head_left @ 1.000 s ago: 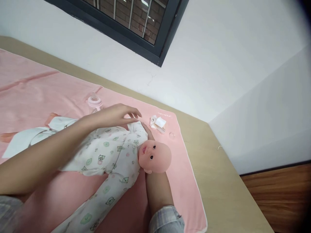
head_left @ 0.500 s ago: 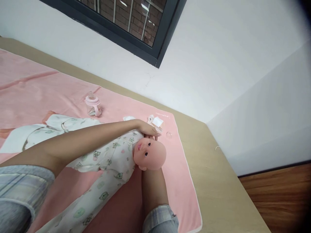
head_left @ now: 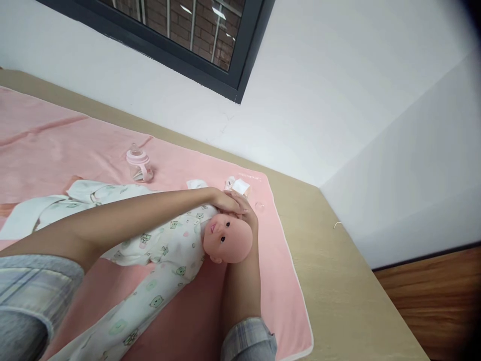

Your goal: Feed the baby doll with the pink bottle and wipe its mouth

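A baby doll (head_left: 228, 238) in a white suit (head_left: 188, 240) printed with green bears lies on a pink mat (head_left: 278, 281), its bald head toward the right. Crossing over the doll's body, my left arm brings my left hand (head_left: 228, 202) to the far side of the head, fingers stretched out. My right forearm passes along the head's right side. There my right hand (head_left: 248, 210) meets the left one, its fingers extended and partly covered. Both hands lie close against the doll's head; the exact contact is hidden.
A pink-topped baby bottle (head_left: 139, 164) stands on the mat behind the doll. Beyond my hands lie a small white packet (head_left: 240, 186) and a clear round piece (head_left: 259, 206). A wooden tabletop (head_left: 323, 281) borders the mat, with a wall (head_left: 293, 125) and a dark-framed window (head_left: 235, 82) behind.
My right hand has come out from behind the doll's head to its far side and now overlaps my left hand. The view has shifted slightly; the doll lies much the same.
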Motion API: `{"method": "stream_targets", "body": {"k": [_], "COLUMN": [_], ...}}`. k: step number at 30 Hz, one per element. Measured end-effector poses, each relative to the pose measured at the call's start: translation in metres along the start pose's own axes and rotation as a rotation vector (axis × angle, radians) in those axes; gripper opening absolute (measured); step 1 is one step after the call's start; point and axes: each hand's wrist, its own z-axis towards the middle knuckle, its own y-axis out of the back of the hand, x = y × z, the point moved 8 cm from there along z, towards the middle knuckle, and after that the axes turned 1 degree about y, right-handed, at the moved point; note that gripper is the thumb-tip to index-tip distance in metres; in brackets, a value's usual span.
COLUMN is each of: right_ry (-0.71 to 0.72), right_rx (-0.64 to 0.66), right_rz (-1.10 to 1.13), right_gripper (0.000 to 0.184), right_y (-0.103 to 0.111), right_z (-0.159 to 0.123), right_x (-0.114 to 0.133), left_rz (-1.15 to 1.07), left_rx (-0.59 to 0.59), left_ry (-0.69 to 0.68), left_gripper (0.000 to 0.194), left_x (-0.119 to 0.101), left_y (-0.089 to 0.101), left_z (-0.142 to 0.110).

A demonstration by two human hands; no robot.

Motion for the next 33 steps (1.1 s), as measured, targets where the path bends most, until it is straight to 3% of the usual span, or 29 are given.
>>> {"method": "stream_targets", "body": {"k": [6, 9, 14, 22, 28, 33], "right_ry": [-0.001, -0.013, -0.027, 0.02, 0.173, 0.267], "right_rx": [0.057, 0.053, 0.042, 0.088, 0.041, -0.089], "right_rz": [0.382, 0.408, 0.452, 0.527, 0.526, 0.42], "right_gripper": [0.038, 0.05, 0.052, 0.046, 0.041, 0.026], "right_y": [0.032, 0.045, 0.051, 0.048, 0.068, 0.085], "right_z": [0.013, 0.01, 0.01, 0.012, -0.01, -0.03], "right_x": [-0.02, -0.028, -0.033, -0.032, 0.008, 0.042], "left_rz": [0.012, 0.014, 0.029, 0.105, 0.228, 0.219], "left_rx": [0.022, 0.069, 0.076, -0.221, -0.476, -0.664], "left_ry": [0.031, 0.042, 0.032, -0.039, -0.042, -0.072], "left_gripper": [0.071, 0.073, 0.071, 0.066, 0.035, 0.037], "left_x": [0.001, 0.004, 0.0, -0.013, -0.004, -0.006], "left_y": [-0.003, -0.005, -0.004, 0.035, 0.067, 0.075], "left_z": [0.004, 0.006, 0.005, -0.013, -0.051, -0.082]}}
